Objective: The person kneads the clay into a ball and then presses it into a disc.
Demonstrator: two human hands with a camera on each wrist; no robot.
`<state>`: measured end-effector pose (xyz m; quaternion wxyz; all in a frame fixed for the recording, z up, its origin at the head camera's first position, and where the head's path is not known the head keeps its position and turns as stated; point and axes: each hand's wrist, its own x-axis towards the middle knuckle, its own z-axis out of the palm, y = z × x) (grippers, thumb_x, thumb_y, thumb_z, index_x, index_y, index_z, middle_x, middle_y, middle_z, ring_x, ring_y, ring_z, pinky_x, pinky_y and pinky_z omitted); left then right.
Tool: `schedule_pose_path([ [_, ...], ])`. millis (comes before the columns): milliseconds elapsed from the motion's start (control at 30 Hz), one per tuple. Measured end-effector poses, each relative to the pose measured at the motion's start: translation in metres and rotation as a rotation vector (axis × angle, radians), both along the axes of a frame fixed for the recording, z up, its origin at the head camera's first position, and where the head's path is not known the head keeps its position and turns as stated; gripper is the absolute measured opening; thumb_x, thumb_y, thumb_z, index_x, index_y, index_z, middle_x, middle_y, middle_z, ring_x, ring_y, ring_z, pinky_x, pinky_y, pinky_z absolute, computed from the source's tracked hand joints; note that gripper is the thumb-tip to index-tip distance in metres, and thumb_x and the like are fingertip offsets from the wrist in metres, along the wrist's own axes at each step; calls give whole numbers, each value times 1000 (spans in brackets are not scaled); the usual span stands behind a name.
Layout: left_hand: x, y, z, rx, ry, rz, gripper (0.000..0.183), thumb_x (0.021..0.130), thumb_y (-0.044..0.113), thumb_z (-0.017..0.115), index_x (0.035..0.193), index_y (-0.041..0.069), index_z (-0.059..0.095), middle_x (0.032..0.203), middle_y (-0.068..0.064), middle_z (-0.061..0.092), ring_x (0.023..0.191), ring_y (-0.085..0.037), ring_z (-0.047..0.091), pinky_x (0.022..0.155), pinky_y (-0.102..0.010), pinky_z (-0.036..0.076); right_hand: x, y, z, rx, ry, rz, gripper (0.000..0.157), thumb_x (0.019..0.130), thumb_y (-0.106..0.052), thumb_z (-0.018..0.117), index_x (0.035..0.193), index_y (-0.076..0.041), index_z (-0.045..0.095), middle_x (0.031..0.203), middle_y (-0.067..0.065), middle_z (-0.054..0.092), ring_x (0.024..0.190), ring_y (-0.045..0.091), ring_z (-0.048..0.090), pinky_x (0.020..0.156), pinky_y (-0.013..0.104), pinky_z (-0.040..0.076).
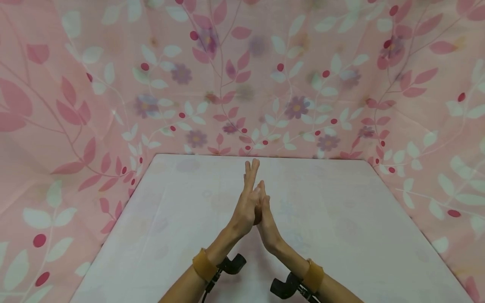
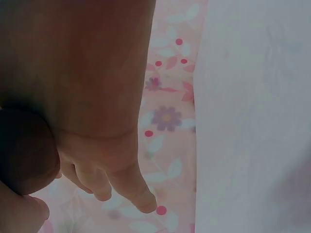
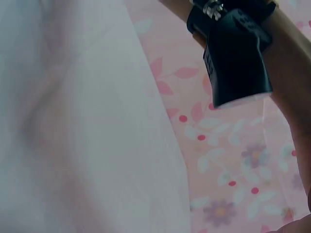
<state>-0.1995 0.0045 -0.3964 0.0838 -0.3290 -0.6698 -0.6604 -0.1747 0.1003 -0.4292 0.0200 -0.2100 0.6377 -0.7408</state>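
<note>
Dark brown and smoothly rounded, an object (image 2: 26, 150) sits between the left hand (image 1: 242, 212) and right hand (image 1: 270, 231), palms facing, fingers largely straight rather than wrapped. The step appears to be pressing it; the next move likely calls for even pressure above the pale, flat tabletop (image 1: 322, 202).
</note>
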Motion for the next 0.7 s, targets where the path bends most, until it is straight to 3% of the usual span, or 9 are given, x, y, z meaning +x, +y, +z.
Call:
schedule_pose_path([
  [300, -6, -5, -2, 27, -42, 33, 66, 99, 30, 25, 161, 21, 5, 165, 9, -7, 151, -17, -16, 113, -68, -9, 9, 1, 2, -12, 13, 78, 67, 104, -52, 1, 155, -16, -21, 163, 2, -23, 150, 29, -20, 114, 67, -2],
  [533, -13, -8, -11, 44, -94, 35, 65, 100, 36, 25, 161, 23, 5, 165, 7, -9, 151, -19, -15, 113, -66, -10, 16, 2, 16, -42, 44, 30, 67, 105, -51, 4, 156, -16, -21, 163, 1, -23, 150, 24, -20, 115, 65, -4],
  [700, -15, -8, -19, 54, -154, 2, 64, 101, 38, 24, 161, 23, 5, 165, 8, -7, 151, -14, -15, 114, -66, -9, 14, 5, 25, -41, 110, -14, 64, 106, -47, 7, 157, -17, -19, 164, 3, -21, 151, 24, -19, 116, 62, -8],
])
